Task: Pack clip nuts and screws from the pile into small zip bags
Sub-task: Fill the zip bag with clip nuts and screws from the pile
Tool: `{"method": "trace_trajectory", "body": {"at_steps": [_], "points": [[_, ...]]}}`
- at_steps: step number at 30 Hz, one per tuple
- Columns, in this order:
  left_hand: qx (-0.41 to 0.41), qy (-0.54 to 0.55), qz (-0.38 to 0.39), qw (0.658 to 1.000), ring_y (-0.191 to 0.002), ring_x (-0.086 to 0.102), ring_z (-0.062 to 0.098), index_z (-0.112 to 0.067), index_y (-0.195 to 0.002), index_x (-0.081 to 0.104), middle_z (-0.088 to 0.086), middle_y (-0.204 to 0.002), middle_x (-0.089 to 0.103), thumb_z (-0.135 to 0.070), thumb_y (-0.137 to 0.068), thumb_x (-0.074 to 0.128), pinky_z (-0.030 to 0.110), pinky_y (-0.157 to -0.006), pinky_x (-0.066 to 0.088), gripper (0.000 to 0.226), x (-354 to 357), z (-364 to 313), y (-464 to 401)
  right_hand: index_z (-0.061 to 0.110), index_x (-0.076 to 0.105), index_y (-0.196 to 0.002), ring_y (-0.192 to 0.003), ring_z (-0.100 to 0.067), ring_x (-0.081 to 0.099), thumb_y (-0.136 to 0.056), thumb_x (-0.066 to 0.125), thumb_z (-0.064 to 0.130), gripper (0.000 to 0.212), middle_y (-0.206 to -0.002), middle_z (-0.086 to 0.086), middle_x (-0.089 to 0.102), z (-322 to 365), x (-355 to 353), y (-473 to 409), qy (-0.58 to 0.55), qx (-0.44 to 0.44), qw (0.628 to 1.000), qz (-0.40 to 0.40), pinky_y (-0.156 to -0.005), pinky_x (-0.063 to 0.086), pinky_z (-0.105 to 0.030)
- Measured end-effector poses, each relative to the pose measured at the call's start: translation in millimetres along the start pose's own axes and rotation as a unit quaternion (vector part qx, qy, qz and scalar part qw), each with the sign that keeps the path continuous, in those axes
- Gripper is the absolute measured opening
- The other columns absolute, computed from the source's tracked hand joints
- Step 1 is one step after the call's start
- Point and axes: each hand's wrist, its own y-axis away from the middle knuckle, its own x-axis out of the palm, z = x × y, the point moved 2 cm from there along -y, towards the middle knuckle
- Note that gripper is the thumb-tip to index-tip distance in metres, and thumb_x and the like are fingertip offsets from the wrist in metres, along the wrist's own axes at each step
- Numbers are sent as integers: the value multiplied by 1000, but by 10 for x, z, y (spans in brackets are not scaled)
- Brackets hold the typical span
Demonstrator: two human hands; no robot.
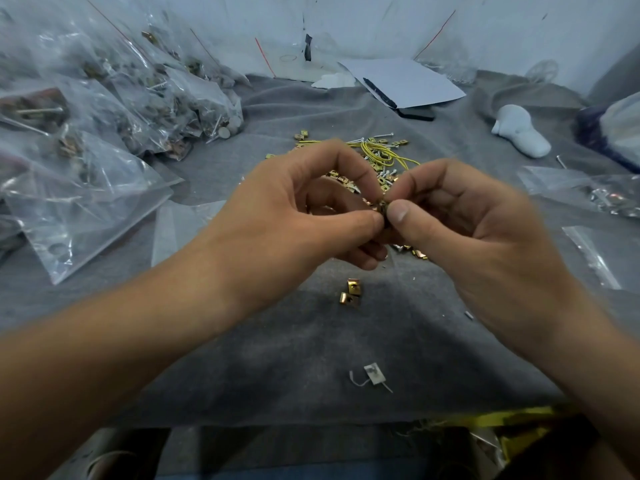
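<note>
Above the pile (374,157), left hand (294,216) and right hand (460,220) both pinch one clip nut (382,206) — best held firmly, fingertips close, so nothing drops.

Both hands, left hand (294,209) and right hand (460,216), pinch one clip nut (382,206) above the pile (367,161).

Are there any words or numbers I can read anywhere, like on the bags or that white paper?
None can be read.
White paper at the back: blank on the side that shows.
Zip bags on the left: clear plastic, no print visible.
Small tag on the grey cloth: a dark smudge, too blurred to read.
</note>
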Motion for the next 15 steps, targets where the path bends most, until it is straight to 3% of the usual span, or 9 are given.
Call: {"method": "trace_trajectory", "body": {"at_steps": [6, 11, 15], "points": [[17, -16, -7, 1000, -81, 76, 42, 7, -105, 61, 28, -83, 72, 11, -91, 68, 45, -75, 65, 16, -19, 4, 5, 10, 65, -102, -84, -18, 68, -95, 65, 14, 8, -92, -12, 71, 17, 21, -4, -1, -5, 1000, 0, -79, 56, -29], [19, -13, -7, 1000, -77, 75, 43, 6, -102, 62, 25, -82, 74, 12, -94, 65, 49, -73, 65, 10, -57, 1, -5, 5, 61, -107, -94, -32, 67, -91, 68, 6, 17, -101, -20, 67, 44, 43, 8, 13, -23, 1000, 13, -81, 56, -27], [18, -19, -7, 1000, -77, 75, 43, 8, -101, 62, 25, -81, 74, 11, -94, 64, 52, -73, 65, 8, -66, 9, -8, 7, 62, -106, -93, -25, 67, -89, 70, 4, 19, -100, -16, 67, 55, 70, 17, 23, -30, 999, -1, -80, 56, -26]]}}
